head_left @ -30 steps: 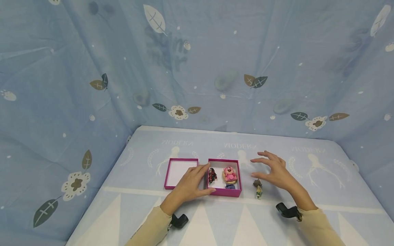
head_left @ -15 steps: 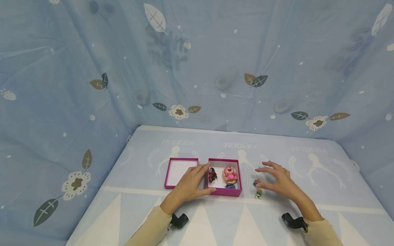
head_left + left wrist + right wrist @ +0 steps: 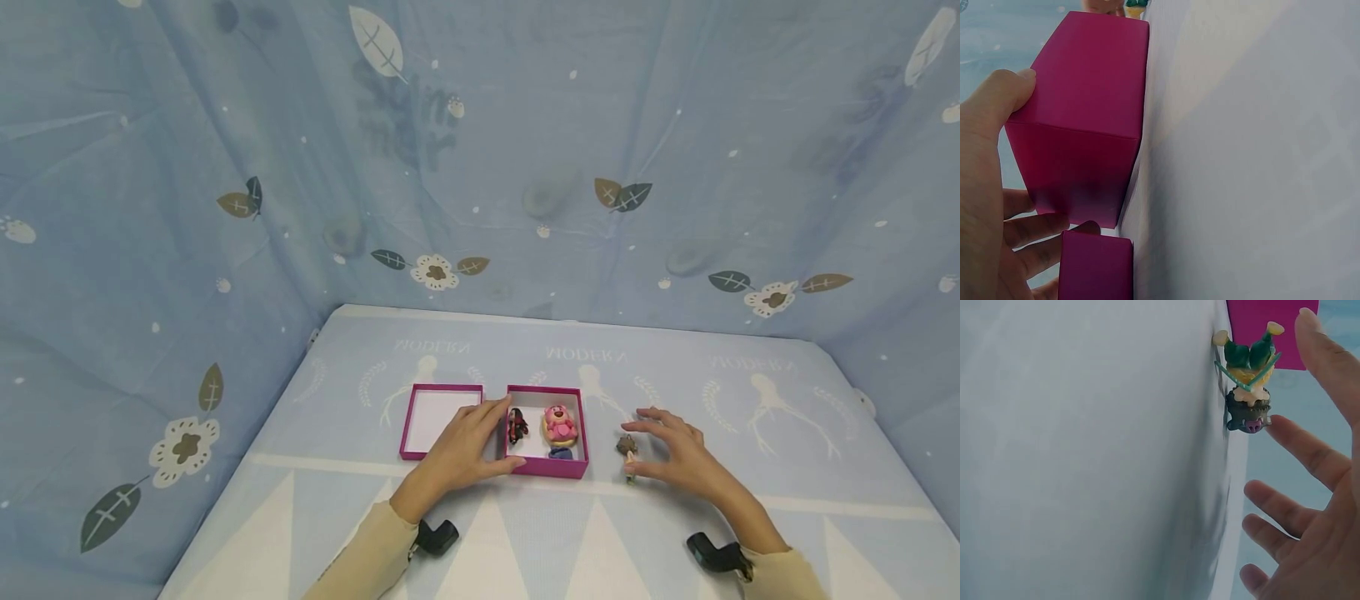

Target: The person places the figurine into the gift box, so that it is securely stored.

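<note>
"what does your left hand have?"

"my left hand (image 3: 459, 450) is grasping a pink box (image 3: 551, 467) by its left end, thumb on the rim at the near corner, fingers reaching round to the far side of that end."

"and the right?"

"my right hand (image 3: 678, 450) is released, thumb and fingers spread apart about a small toy (image 3: 1251, 394). the toy lies flat, its grey head toward my index finger and its green legs toward my thumb. whether a fingertip touches it, i cannot tell; in the head view my thumb hides part of its body."

"what sits close by?"

"inside the box, just past my left fingertips, a black and red doll (image 3: 517, 427) is by the left wall. farther from that grip, on the side toward my right hand, is a pink bear (image 3: 559, 425), with a blue piece (image 3: 561, 453) between it and the near wall; i can't make out what that is. on the other side of my left hand, just beside the fingers, a pink-edged lid (image 3: 435, 417) shows its white inside."

"farther off?"

"the pale blue tabletop (image 3: 750, 396) runs on beyond both my hands, printed with deer and lettering. past its far edge, well apart from either grip, hangs a blue cloth (image 3: 480, 150) with leaves and flowers on it."
</note>
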A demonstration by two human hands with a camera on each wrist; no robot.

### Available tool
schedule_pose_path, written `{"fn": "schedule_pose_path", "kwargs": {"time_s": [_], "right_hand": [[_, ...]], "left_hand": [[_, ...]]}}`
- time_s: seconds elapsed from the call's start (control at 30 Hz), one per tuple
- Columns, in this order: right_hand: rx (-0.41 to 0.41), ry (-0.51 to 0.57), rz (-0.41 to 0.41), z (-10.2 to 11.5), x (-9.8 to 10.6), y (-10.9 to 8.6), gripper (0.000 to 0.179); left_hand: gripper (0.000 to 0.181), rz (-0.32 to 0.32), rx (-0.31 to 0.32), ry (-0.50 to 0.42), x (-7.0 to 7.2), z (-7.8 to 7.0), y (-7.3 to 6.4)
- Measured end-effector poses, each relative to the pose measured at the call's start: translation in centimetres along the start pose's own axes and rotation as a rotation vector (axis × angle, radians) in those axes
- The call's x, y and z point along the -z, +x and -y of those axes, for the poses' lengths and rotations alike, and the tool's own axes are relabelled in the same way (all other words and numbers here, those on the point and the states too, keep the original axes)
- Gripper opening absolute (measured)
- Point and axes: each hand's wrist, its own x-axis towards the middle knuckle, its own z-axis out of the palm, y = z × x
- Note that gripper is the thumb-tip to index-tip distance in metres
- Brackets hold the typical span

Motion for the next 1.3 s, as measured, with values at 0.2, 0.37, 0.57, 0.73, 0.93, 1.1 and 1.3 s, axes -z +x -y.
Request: {"fn": "schedule_pose_path", "kwargs": {"time_s": [0.2,0.37,0.57,0.73,0.93,1.1,1.3], "right_hand": [[0.006,0.010,0.004,-0.32,-0.31,-0.19,0.056],[0.024,0.016,0.002,-0.58,-0.50,-0.40,0.060],[0.040,0.026,0.010,-0.76,-0.55,-0.64,0.067],[0.057,0.031,0.005,-0.79,-0.56,-0.74,0.066],[0.084,-0.005,-0.009,-0.63,-0.45,-0.68,0.066],[0.024,0.019,0.022,-0.28,-0.03,-0.63,0.068],[-0.002,0.030,0.046,-0.09,0.16,-0.52,0.068]], "left_hand": [[0.094,0.002,0.006,0.008,0.04,-0.09,0.02],[0.094,0.006,0.009,0.009,0.07,-0.12,0.02],[0.094,0.002,0.004,0.010,0.13,-0.13,0.01],[0.094,0.002,0.003,0.016,0.13,-0.14,0.02],[0.094,0.012,0.010,0.016,0.11,-0.15,0.05],[0.094,0.003,0.000,0.018,0.11,-0.09,0.04],[0.095,-0.004,-0.002,0.009,0.13,-0.07,-0.04]]}}
